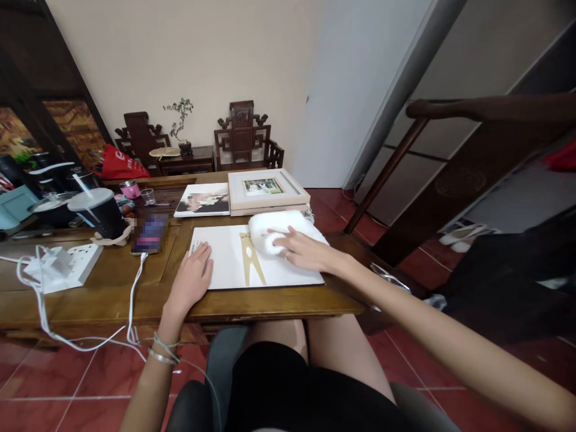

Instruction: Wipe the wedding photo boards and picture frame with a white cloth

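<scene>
A flat white board [225, 264] with a gold, A-like shape [251, 261] on it lies at the front edge of the wooden table. My left hand [192, 273] rests flat on the board's left edge, fingers stretched out and holding nothing. A fluffy white cloth [279, 223] covers the board's upper right part. My right hand [299, 249] presses onto this cloth, its fingers closed round a bunched fold near the gold shape. The fingertips are partly hidden in the cloth.
Behind the board lie a framed picture [270, 191] and a photo print [202, 200]. To the left are a phone [150, 234] on a charging cable, a power strip [76, 267], and a dark cup with a straw [101, 216]. White cables hang over the table's front edge.
</scene>
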Motion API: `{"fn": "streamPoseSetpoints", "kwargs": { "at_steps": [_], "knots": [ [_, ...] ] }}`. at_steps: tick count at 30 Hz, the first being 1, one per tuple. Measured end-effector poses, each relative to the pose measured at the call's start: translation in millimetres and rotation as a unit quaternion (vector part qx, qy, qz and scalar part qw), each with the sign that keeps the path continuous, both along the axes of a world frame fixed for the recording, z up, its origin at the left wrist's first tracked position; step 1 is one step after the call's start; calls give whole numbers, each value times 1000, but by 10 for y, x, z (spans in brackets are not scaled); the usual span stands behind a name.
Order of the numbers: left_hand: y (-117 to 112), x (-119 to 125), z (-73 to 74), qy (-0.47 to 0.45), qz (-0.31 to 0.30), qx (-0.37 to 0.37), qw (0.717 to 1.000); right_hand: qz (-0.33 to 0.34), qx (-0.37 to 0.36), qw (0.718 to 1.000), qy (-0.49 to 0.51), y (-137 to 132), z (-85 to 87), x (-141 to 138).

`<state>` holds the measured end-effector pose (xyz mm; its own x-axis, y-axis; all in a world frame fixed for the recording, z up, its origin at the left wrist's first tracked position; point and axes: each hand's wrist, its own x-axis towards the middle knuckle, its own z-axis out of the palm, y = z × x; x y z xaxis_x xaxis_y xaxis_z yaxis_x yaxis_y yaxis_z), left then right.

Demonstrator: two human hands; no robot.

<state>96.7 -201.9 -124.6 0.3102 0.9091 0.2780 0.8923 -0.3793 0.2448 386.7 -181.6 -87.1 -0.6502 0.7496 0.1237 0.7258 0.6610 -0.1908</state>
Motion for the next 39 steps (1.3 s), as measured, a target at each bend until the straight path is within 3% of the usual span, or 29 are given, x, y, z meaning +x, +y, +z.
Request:
{"fn": "streamPoseSetpoints", "kwargs": {
  "at_steps": [4, 7, 9, 12, 16, 19, 23, 28, 32, 35, 39],
  "knots": [
    [0, 11, -1, -4, 4, -4, 1000, 7, -59, 998, 9, -638, 90, 159],
    [-2, 22, 3, -5, 6, -3, 1000, -32, -84, 996, -3, -819, 146, 249],
    [-5, 26, 8, -5, 8, -4, 1000, -60, -75, 995, -13, -704, 134, 271],
    [-6, 27, 16, -4, 9, -7, 1000, -70, -30, 997, -27, -276, 66, 234],
    [0, 18, 19, -1, 7, -5, 1000, -48, 26, 998, -27, 325, -29, 97],
    [7, 14, 15, -2, 5, -5, 1000, -28, 44, 998, -21, 512, -90, 9],
    [10, 18, 11, -5, 0, 1, 1000, -4, 18, 1000, -9, 309, -116, -10],
    [4, 21, 6, -8, 4, -2, 1000, 41, -57, 998, 0, -420, 65, 85],
    [4, 20, -1, -6, 7, -4, 1000, 15, -118, 993, -4, -853, 235, 191],
    [1, 24, 2, -4, 7, -3, 1000, -20, -123, 992, 1, -796, 240, 210],
    [-10, 29, 18, -3, 9, -9, 1000, -27, -68, 997, -4, -247, 143, 129]
  ]
}}
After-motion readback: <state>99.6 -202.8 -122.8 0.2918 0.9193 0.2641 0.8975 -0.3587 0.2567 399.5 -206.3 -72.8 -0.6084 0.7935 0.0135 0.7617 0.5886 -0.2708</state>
